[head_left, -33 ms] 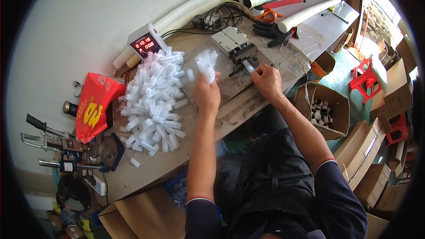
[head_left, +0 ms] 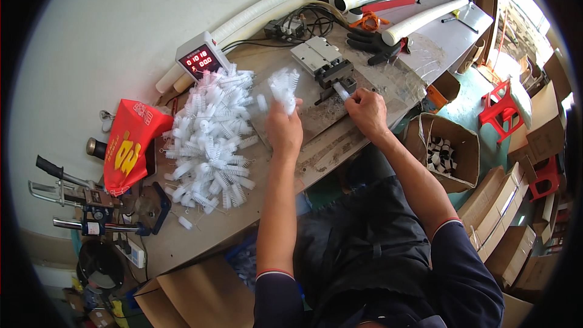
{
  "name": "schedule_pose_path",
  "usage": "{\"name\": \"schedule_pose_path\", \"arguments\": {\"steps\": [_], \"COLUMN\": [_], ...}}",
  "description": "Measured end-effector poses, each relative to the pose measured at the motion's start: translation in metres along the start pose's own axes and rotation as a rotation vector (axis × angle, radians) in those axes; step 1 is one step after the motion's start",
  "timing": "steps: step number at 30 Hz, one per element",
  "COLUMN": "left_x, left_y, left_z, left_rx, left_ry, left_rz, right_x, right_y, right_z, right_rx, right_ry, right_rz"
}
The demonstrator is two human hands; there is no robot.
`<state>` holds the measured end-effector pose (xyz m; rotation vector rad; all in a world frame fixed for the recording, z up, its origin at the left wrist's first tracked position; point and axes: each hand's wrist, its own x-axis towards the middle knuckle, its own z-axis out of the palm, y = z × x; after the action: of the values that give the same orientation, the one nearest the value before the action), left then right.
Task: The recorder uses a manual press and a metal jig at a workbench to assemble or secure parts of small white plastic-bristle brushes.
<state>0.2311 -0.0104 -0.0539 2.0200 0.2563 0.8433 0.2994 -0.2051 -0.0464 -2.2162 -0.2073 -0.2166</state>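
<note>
My left hand (head_left: 284,130) is closed round a bunch of small white bristle brushes (head_left: 282,88), their heads pointing up and away from me. To its right, my right hand (head_left: 367,110) is closed with its fingertips at one white brush (head_left: 340,90), whose far end sits at the dark jaws of a small bench machine (head_left: 335,76). My fist hides the near end of that brush. A big heap of the same white brushes (head_left: 209,140) lies on the workbench (head_left: 243,225) left of my left hand. One loose brush (head_left: 262,102) lies between the heap and the held bunch.
Behind the heap stands a counter box (head_left: 202,56) with a lit red display. A red bag (head_left: 133,146) and a lever press (head_left: 97,206) are at the left. A black glove (head_left: 376,45) and white tubes (head_left: 419,21) lie at the back. Right of the bench stands an open carton (head_left: 461,173).
</note>
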Motion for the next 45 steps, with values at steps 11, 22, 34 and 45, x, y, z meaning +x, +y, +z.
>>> {"name": "schedule_pose_path", "arguments": {"steps": [11,22,34,45], "left_x": [-0.001,-0.004,0.002,-0.008], "left_y": [0.0,0.002,0.012,0.018], "left_z": [-0.001,0.009,0.028,0.039], "left_rx": [0.093,0.335,0.265,0.395], "left_ry": [0.034,0.131,-0.288,-0.304], "left_rz": [0.006,0.236,0.176,0.452], "right_x": [0.003,0.0,-0.004,-0.002], "right_y": [-0.001,0.0,0.002,0.011], "right_z": [0.003,0.009,0.01,0.013], "right_rx": [0.005,-0.019,0.014,-0.023], "right_ry": [-0.01,0.054,0.093,0.079], "right_rz": [0.013,-0.029,-0.051,-0.074]}}
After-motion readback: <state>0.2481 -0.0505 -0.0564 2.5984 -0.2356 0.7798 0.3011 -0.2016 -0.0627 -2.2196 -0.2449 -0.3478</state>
